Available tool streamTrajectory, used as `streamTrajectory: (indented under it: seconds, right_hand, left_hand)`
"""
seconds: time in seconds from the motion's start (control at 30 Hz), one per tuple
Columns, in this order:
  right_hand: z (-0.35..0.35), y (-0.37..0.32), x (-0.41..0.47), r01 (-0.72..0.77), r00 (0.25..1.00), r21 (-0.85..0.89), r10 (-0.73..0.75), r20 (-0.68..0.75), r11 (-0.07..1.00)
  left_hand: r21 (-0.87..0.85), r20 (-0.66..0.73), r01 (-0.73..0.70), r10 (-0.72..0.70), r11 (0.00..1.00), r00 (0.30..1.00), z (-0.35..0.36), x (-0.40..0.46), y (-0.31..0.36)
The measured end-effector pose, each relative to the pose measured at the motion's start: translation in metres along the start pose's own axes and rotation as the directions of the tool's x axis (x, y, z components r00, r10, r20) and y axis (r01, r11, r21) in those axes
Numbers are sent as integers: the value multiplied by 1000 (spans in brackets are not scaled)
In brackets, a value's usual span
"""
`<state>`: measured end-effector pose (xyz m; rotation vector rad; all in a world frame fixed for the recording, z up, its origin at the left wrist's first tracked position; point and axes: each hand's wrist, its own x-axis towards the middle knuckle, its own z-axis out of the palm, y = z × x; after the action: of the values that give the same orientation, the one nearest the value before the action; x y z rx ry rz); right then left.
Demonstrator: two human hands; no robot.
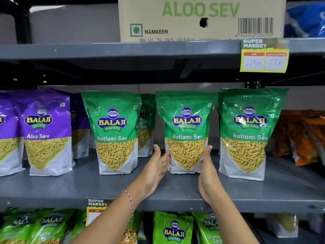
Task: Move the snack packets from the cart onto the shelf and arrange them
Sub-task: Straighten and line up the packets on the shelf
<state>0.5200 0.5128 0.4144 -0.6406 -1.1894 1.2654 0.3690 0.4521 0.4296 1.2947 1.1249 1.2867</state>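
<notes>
Both hands are at the middle green packet (186, 131) on the grey shelf (123, 187), so the step in hand looks like arranging, not carrying — the packet already stands upright on the shelf board. The left hand (156, 166) lies flat against the packet's lower left edge and the right hand (208, 171) against its lower right edge. The thumbs point up and the palms press in from each side; the other fingers are behind the packet or under the hands, so I cannot tell whether they are spread or curled. The packet is cupped between the palms, not pinched.

It stands just beside the right green packet (249, 132), their top corners close to touching, while a wider gap parts it from the left green packet (114, 131). The next move, as I judge it, calls for a small slide to even the gaps and square the face to the front edge, then letting go without tipping it.

Counted on this shelf: three green packets in the front row, with one more green packet (146, 124) half hidden behind. Two purple packets (46, 131) stand in front at the left — one cut by the frame edge — and another sits behind them. Orange packets (302, 136) lie at the far right, too blurred to count. The cart is out of view.
</notes>
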Motion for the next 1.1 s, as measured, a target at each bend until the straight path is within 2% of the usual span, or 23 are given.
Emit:
streamTrajectory:
  seconds: [0.23, 0.33, 0.53, 0.67, 0.73, 0.8, 0.87, 0.93, 1.0, 1.03, 1.1]
  right_hand:
    - [2, 2, 1, 37, 999, -22, -37, -14, 999]
    - [4, 1, -1, 41, 999, -16, -42, -13, 999]
    - [7, -2, -5, 91, 996, -56, -91, -10, 994]
    - [7, 0, -8, 95, 995, -140, -97, -5, 986]
    - [8, -2, -15, 93, 991, -275, -114, -63, 957]
    - [12, -5, -28, 199, 942, -402, -287, -172, 894]
    - [29, -6, -47, 367, 842, -435, -492, -221, 822]
    - [55, -3, -61, 454, 825, -402, -545, -147, 795]
    - [86, 7, -62, 402, 903, -335, -429, -8, 852]
    - [103, 12, -58, 341, 939, -316, -337, 67, 885]
    - [134, 21, -44, 185, 974, -317, -131, 182, 930]
  left_hand:
    - [24, 10, 3, -3, 1000, 1000, 1, 2, -2]
    - [1, -29, -19, 19, 1000, 999, 5, -1, 1]
    - [67, 21, -18, 17, 998, 1000, 6, -6, 4]
    - [140, -30, -25, 30, 990, 999, 8, -7, 2]
    - [161, -70, -61, 73, 985, 995, 4, -13, -1]
    - [143, -214, -154, 182, 978, 960, -9, -24, -3]
    - [125, -340, -323, 346, 938, 875, -34, -46, -6]
    - [110, -461, -441, 439, 891, 771, -68, -62, -7]
    - [123, -564, -465, 448, 876, 694, -111, -65, -3]
    - [115, -579, -447, 426, 887, 695, -134, -61, -1]
    - [30, -554, -344, 302, 938, 776, -164, -54, 9]
